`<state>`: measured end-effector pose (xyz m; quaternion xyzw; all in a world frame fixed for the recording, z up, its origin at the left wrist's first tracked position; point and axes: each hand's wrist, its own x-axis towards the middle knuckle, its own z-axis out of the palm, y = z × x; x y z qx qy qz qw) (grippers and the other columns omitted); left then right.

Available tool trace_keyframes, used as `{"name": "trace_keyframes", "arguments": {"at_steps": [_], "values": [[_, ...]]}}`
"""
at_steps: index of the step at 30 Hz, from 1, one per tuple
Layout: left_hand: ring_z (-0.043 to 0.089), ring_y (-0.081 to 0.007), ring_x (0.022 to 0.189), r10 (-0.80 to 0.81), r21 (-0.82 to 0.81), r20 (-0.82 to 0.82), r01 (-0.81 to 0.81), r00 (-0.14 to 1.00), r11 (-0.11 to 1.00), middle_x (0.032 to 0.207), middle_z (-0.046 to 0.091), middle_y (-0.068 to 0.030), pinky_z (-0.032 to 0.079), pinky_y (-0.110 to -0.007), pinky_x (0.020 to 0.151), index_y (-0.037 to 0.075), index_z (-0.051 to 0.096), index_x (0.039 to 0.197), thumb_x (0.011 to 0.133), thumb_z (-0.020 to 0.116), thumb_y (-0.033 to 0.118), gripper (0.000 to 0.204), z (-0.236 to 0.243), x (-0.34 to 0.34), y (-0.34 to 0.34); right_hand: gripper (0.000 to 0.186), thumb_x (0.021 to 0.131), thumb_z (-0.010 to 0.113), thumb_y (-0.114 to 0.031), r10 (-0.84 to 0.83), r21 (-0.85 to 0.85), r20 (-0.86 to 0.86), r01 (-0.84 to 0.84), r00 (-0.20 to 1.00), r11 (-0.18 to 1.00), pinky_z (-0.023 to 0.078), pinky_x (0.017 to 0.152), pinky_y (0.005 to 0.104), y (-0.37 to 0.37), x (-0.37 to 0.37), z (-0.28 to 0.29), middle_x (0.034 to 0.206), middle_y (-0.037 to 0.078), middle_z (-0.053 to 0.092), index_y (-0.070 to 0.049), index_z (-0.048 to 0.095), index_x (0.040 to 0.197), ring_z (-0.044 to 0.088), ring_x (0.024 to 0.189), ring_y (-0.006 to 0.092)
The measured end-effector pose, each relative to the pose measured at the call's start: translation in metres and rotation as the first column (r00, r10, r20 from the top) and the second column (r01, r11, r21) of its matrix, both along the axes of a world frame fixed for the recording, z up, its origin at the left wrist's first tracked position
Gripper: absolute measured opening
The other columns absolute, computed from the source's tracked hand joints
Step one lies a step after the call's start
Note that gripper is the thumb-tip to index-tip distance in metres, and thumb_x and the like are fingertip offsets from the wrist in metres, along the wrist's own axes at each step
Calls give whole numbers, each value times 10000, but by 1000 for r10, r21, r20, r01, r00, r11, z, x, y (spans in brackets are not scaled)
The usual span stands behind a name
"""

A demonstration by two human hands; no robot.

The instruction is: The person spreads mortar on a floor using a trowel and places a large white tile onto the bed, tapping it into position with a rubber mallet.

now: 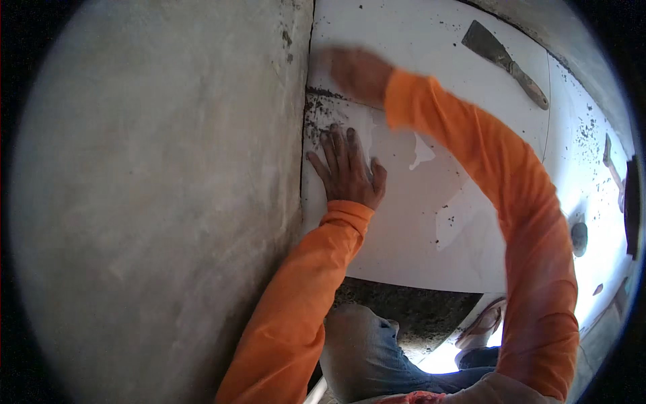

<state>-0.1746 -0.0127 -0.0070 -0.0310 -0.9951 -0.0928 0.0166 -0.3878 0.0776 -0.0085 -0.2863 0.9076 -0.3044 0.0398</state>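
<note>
My left hand point(348, 170) lies flat, fingers spread, on a large white floor tile point(431, 222) close to the grey wall. My right hand point(356, 73) is blurred and rests farther along the same tile near the joint line with the tile beyond; whether it holds anything I cannot tell. Dark mortar crumbs point(316, 114) speckle the tile edge between my hands. Both sleeves are orange.
A rough grey plaster wall point(155, 202) fills the left side. A putty knife point(506, 62) with a wooden handle lies on the far tile. Another tool point(612, 172) and a round dark object point(579, 237) lie at the right. Bare dark mortar bed point(410, 313) shows near my knee.
</note>
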Motion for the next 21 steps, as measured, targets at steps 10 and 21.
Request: {"name": "trace_keyframes", "arguments": {"at_steps": [10, 21], "values": [[404, -408, 1228, -144, 204, -237, 194, 961, 960, 1296, 465, -210, 241, -564, 1048, 14, 512, 1203, 812, 506, 273, 469, 2, 8, 1, 453, 865, 481, -248, 176, -71, 48, -172, 983, 983, 252, 1083, 471, -16, 85, 13, 1360, 170, 423, 0, 494, 1244, 370, 1271, 359], [475, -399, 1177, -129, 520, -270, 257, 954, 814, 1249, 526, -203, 297, -497, 1042, 22, 527, 1200, 858, 555, 208, 390, -1, 162, -12, 533, 819, 515, -298, 151, 178, -372, -89, 916, 980, 213, 1108, 465, -38, 173, -4, 1354, 211, 419, 52, 493, 1221, 290, 1329, 324]]}}
